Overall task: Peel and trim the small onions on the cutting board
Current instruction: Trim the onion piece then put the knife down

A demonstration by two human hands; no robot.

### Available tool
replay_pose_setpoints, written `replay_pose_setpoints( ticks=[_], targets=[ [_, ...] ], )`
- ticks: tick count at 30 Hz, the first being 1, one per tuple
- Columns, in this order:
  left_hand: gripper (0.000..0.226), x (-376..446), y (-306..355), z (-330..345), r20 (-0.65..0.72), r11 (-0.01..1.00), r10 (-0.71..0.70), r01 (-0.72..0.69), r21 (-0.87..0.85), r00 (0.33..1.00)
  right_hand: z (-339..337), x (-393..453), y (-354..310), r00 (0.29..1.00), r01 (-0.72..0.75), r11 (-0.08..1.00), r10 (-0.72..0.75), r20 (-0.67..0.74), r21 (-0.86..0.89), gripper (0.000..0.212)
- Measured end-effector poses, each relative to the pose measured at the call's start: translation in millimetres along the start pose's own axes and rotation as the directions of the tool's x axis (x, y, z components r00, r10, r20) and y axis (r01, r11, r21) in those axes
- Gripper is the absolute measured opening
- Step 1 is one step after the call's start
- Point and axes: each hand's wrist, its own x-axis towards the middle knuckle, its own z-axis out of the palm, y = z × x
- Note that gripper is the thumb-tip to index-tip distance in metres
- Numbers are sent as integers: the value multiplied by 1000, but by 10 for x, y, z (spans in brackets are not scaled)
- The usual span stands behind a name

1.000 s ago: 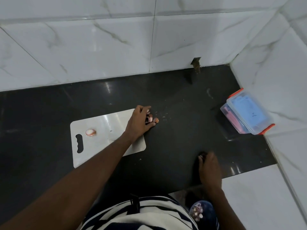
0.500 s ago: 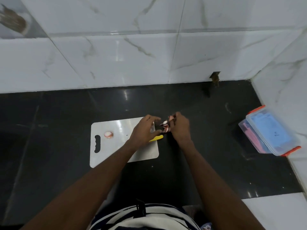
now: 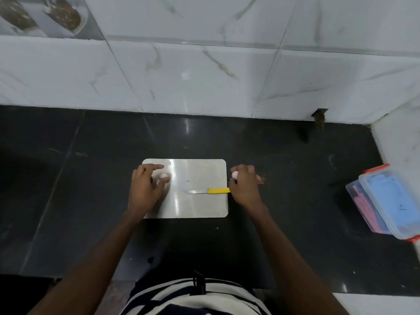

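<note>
A shiny metal cutting board [image 3: 197,205] lies on the black counter. My left hand [image 3: 145,189] rests on its left side, fingers around a small pale onion [image 3: 163,176] that sits on the board. My right hand [image 3: 244,188] hovers at the board's right edge and pinches another small pinkish onion [image 3: 234,174] between thumb and fingers. A knife with a yellow handle [image 3: 218,190] lies on the board, its blade pointing left, its handle end touching my right hand. A few onion bits [image 3: 261,178] lie on the counter just right of that hand.
A clear plastic box with orange clips [image 3: 386,201] sits on the counter at the far right, against the tiled side wall. White marble tiles rise behind the counter. A dark notch [image 3: 319,114] marks the wall's base at back right.
My hands have parted: the left went to the onion on the board's left, the right moved to the board's right edge holding an onion. The knife now lies on the board.
</note>
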Motion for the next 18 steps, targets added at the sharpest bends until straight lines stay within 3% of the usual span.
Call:
replay_pose_setpoints(
  ticks=[3, 6, 12, 18],
  targets=[
    [51, 40, -123, -59, 86, 996, -56, 50, 70, 995, 348, 76, -286, 979, 201, 980, -201, 42, 13, 33],
    [62, 41, -175, -44, 177, 994, -94, 83, 70, 980, 682, 180, -531, 949, 295, 954, -298, 99, 46, 38],
    [55, -26, -119, 34, 147, 994, -94, 85, 69, 985, 985, 290, -666, 955, 297, 942, -291, 61, -158, 32],
    [48, -72, -42, 72, 100, 991, -121, 115, 63, 988, 950, 278, -459, 938, 341, 927, -324, 125, -157, 40]
  ],
)
